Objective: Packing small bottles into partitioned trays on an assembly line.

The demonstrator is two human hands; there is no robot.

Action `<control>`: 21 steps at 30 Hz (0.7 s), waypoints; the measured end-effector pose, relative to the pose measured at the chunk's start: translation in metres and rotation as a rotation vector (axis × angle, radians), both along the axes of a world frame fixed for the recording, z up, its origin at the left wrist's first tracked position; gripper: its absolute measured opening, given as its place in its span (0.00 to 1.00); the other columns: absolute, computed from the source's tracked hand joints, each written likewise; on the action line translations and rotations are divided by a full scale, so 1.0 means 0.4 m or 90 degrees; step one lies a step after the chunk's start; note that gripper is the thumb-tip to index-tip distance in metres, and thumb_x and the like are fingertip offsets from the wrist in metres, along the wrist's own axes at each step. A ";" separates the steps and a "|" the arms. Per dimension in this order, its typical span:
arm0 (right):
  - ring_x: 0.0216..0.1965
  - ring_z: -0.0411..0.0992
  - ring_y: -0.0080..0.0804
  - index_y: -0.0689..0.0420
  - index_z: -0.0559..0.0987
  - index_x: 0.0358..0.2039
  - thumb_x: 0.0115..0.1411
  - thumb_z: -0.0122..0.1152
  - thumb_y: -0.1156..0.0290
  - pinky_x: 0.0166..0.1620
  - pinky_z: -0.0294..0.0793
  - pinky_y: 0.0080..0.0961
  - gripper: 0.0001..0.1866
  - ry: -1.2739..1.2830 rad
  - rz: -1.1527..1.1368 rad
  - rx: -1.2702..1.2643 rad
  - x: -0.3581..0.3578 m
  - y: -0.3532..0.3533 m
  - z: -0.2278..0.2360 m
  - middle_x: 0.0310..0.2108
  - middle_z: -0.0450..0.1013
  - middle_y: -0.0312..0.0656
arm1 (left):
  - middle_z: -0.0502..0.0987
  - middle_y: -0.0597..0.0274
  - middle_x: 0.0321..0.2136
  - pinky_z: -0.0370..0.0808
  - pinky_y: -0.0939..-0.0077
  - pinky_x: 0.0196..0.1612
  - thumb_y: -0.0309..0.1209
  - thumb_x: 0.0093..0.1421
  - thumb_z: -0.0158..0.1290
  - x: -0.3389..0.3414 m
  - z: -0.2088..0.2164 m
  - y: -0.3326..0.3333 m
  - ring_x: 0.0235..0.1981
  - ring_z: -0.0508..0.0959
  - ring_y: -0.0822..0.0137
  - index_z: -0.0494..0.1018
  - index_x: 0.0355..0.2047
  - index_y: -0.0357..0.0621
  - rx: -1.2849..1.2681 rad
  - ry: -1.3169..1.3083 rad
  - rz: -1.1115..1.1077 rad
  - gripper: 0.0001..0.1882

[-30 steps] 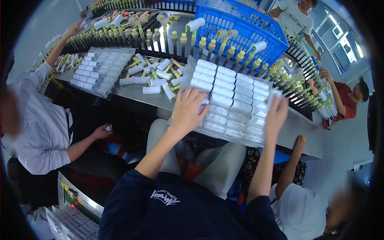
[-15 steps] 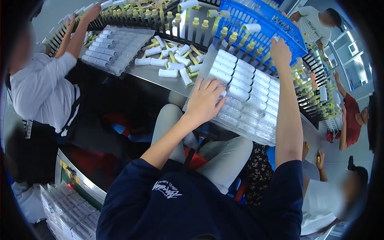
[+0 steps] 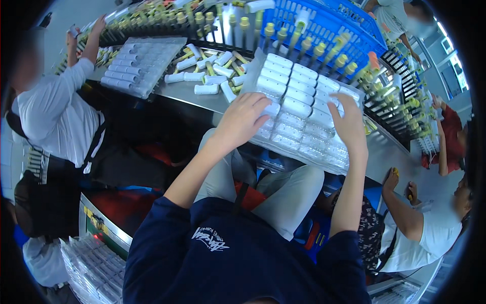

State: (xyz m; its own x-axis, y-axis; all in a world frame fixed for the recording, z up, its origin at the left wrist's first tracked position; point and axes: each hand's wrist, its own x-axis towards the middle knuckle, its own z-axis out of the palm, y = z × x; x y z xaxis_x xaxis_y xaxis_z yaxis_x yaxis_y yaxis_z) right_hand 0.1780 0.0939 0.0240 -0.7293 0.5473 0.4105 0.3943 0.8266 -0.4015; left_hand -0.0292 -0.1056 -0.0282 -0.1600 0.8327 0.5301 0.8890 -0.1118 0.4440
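Note:
A clear plastic blister tray [image 3: 311, 158] lies tilted before me, its far rows filled with white plastic sleeves [image 3: 296, 107]; its nearer pockets show clear. My left hand [image 3: 242, 120] is at the tray's left side, thumb and fingers closed around the end of a white sleeve [image 3: 274, 108]. Over the tray's right side is my right hand [image 3: 350, 124], fingers curled, with a white piece between thumb and forefinger, partly hidden. Just beyond the tray, upright rods with yellow tips [image 3: 307, 44] stand in a black rack.
A blue crate [image 3: 331, 25] stands behind the rods. Loose white and yellow tubes [image 3: 206, 78] lie left of the tray, beside another part-filled tray [image 3: 147, 63]. A co-worker [image 3: 61, 104] works at the left; others are at the right. Stacked trays [image 3: 93, 268] stand lower left.
My right hand has come down from the rods near the blue crate to the tray's right side. My left hand has shifted slightly left, still at the tray. The view has turned a little.

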 end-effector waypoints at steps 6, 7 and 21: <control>0.46 0.68 0.52 0.60 0.74 0.40 0.58 0.60 0.73 0.50 0.68 0.39 0.10 0.108 -0.188 0.023 0.148 -0.056 -0.153 0.43 0.72 0.50 | 0.75 0.59 0.40 0.64 0.62 0.51 0.30 0.57 0.55 -0.019 0.009 0.084 0.47 0.73 0.59 0.75 0.42 0.44 -0.167 0.189 -0.010 0.12; 0.47 0.67 0.51 0.60 0.73 0.40 0.57 0.61 0.72 0.51 0.67 0.39 0.11 0.130 -0.219 0.037 0.140 -0.068 -0.165 0.44 0.71 0.50 | 0.74 0.61 0.39 0.62 0.63 0.50 0.31 0.57 0.56 -0.021 0.019 0.086 0.47 0.73 0.61 0.75 0.42 0.45 -0.161 0.208 -0.032 0.12; 0.50 0.68 0.52 0.62 0.76 0.41 0.60 0.60 0.68 0.51 0.71 0.38 0.12 0.246 -0.279 -0.045 0.150 -0.069 -0.161 0.52 0.67 0.54 | 0.77 0.44 0.36 0.73 0.61 0.40 0.33 0.67 0.48 0.040 0.234 0.269 0.37 0.77 0.45 0.65 0.51 0.38 0.000 -0.115 -0.120 0.16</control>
